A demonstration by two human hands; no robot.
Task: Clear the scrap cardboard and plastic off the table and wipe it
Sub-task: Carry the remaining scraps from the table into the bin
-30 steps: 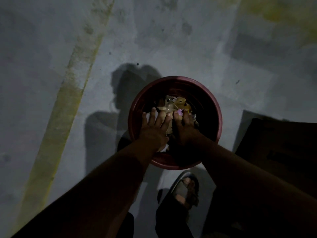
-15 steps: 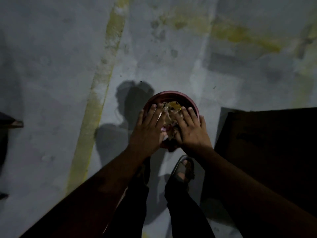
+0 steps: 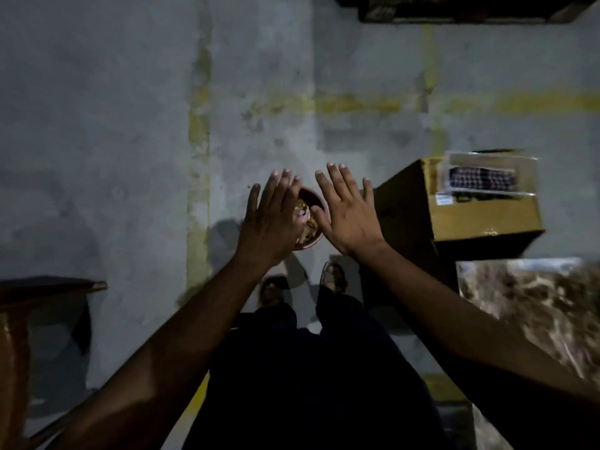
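Observation:
A dark red round bin (image 3: 316, 199) stands on the grey floor far below, just beyond my feet. Crumpled scraps of cardboard and plastic (image 3: 306, 222) lie inside it. My left hand (image 3: 272, 222) is raised high over the bin's left side, fingers spread and empty. At the same height over the bin's right side is my right hand (image 3: 349, 216), flat, open and holding nothing. Both hands hide much of the bin.
A cardboard box (image 3: 480, 209) with a clear plastic packet (image 3: 487, 177) on top stands to the right. A mottled brown surface (image 3: 535, 306) fills the lower right. A dark wooden piece of furniture (image 3: 39, 297) juts in at the left. Faded yellow lines (image 3: 198, 151) cross the floor.
Both hands have left the scraps in the bin and risen well above it with fingers spread. The view has pulled up and back, so the bin looks much smaller.

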